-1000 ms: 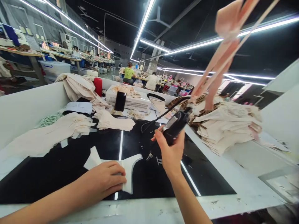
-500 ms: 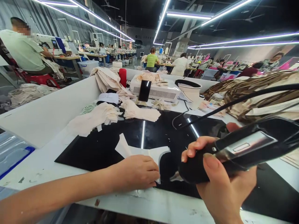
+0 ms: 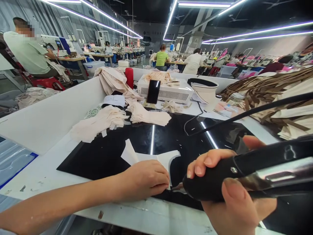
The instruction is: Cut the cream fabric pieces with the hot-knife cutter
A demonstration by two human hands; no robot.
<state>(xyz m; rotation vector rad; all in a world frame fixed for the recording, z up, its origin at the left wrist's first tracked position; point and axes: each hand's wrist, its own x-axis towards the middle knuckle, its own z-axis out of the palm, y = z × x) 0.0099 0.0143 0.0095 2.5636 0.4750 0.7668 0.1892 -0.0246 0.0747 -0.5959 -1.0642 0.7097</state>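
Note:
A white cut piece (image 3: 146,157), fabric or paper, lies on the black sheet (image 3: 114,145) with its pointed corners spread. On its near right edge rests my left hand (image 3: 148,179), fingers curled and pinched together on it. My right hand (image 3: 239,199) grips a black corded power tool (image 3: 210,184) with a silver plate along its body. The tool's narrow metal tip (image 3: 179,188) is close beside my left fingertips, at the near right corner of the white piece. Whether the tip touches the piece I cannot tell.
Beige cut pieces (image 3: 102,122) are stacked at the back left. Behind them stand a phone (image 3: 154,92), a white vented box (image 3: 171,92) and a red cone (image 3: 129,77). The tool's black cord (image 3: 234,117) crosses the right side. Brown-edged fabric (image 3: 264,88) is piled there.
My right hand has brought the tool's tip leftward, up to my left fingertips. My left hand keeps its hold on the white piece. The view has shifted slightly.

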